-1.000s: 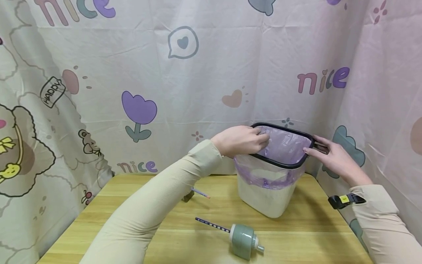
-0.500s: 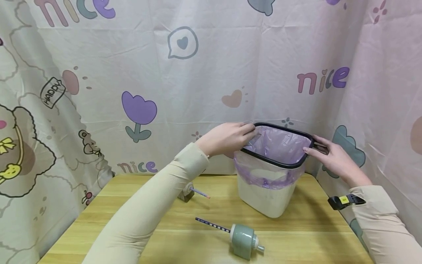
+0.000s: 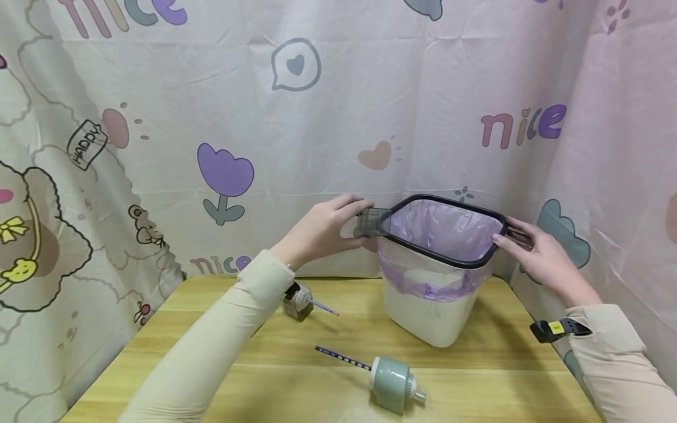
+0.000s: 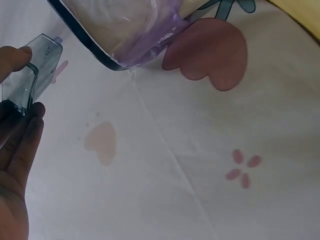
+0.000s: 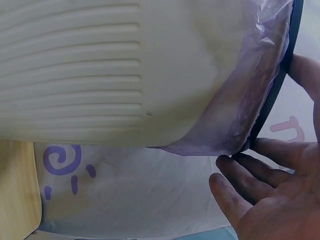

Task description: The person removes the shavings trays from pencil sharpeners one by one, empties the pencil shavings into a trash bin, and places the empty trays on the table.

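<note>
Between the thumb and fingers of my left hand (image 3: 322, 229) is a small clear plastic box (image 3: 371, 222), pinched beside the bin's left rim. The left wrist view shows the same clear box (image 4: 46, 62) tilted, apart from the rim. My right hand (image 3: 550, 264) grips the right side of the black rim (image 3: 460, 264), thumb on one side and fingers on the other. That rim tops a cream trash can (image 3: 423, 320) lined with a purple bag (image 3: 449, 226), which is folded over the outside. How far the right fingers wrap the rim is partly hidden.
A green device (image 3: 390, 382), possibly a pencil sharpener, lies at the front with a dark dotted pencil (image 3: 342, 357) sticking out. Farther back left is another small device (image 3: 298, 302) holding a thin pencil (image 3: 324, 306). Printed cloth (image 3: 317, 135) hangs behind the wooden table (image 3: 264, 341).
My left hand has come out from over the bin's opening and moved left, bringing the clear box into sight beside the rim. The right hand keeps its grip on the rim.
</note>
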Tool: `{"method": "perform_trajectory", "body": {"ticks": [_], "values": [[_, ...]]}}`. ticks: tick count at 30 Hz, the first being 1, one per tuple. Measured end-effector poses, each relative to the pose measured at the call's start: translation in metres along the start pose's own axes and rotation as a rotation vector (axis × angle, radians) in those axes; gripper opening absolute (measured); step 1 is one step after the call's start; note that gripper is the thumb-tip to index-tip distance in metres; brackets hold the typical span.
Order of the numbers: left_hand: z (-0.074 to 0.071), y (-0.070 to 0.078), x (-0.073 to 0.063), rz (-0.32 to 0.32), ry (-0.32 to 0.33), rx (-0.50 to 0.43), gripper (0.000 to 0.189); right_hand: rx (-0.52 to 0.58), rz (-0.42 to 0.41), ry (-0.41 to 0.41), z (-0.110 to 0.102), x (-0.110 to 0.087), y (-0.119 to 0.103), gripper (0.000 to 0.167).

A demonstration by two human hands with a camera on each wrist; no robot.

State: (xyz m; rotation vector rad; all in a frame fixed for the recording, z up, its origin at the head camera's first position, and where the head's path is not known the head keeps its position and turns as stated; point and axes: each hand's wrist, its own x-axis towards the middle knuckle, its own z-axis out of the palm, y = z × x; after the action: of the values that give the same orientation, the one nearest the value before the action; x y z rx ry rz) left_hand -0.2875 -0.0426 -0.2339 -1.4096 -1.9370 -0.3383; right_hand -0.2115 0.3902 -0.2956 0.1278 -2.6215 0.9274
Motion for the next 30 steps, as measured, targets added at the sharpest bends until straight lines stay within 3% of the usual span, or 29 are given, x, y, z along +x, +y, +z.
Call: {"method": "perform_trajectory", "body": {"ticks": [10,21,30], "values": [[-0.013,0.001,-0.051,-0.15,0.108,-0.137,0.068,-0.011,-0.01,0.018,0.001,-0.002,-0.002,0.077],[-0.01,0.022,-0.103,-0.34,0.098,-0.297,0.068,0.022,-0.02,0.039,0.003,-0.006,0.001,0.075],[-0.002,0.036,-0.137,-0.486,0.093,-0.31,0.067,0.046,-0.022,0.052,0.004,-0.013,0.001,0.072]]}}
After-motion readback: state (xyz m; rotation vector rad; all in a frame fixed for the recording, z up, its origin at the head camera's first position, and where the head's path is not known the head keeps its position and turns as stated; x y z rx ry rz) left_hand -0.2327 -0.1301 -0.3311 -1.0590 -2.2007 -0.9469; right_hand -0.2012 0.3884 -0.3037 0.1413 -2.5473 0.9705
